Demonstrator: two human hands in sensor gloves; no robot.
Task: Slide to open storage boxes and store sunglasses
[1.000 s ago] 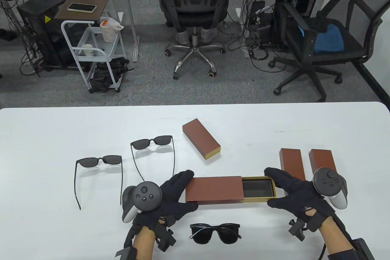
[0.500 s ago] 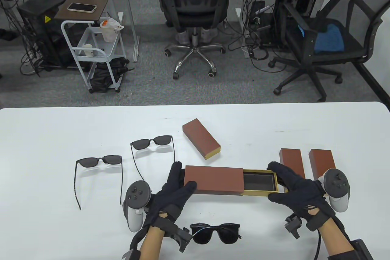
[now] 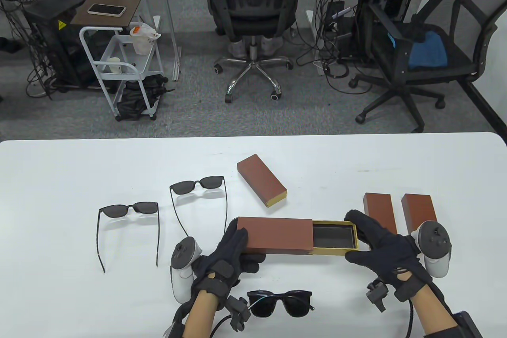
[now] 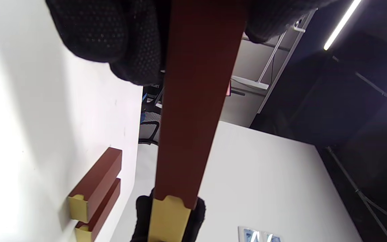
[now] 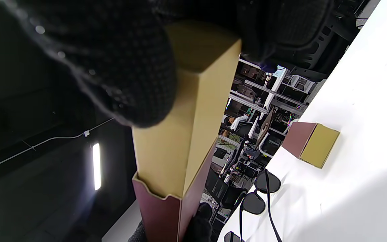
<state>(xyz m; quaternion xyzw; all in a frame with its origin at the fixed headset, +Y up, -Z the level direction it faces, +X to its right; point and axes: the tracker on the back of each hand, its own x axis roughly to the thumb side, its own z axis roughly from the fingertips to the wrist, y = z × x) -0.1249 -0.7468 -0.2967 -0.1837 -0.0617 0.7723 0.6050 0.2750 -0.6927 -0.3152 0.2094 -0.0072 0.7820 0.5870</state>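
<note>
A brown storage box sleeve [image 3: 275, 235] is held above the table front, with its gold drawer [image 3: 334, 238] slid partly out to the right; the drawer is empty. My left hand [image 3: 233, 249] grips the sleeve's left end, also seen in the left wrist view [image 4: 197, 101]. My right hand [image 3: 370, 243] grips the drawer's right end, seen in the right wrist view [image 5: 186, 111]. Folded black sunglasses [image 3: 280, 302] lie near the front edge. Two open pairs lie at the left: one [image 3: 128, 209], another [image 3: 198, 184].
A closed brown box [image 3: 261, 180] lies behind the held box. Two more brown boxes [image 3: 379, 211] [image 3: 418, 207] lie side by side at the right. The white table [image 3: 59, 179] ends at the back, with office chairs and a cart beyond.
The held box rose off the table and shifted slightly left. My left hand turned and wrapped further around the sleeve's left end. The drawer stays about as far out.
</note>
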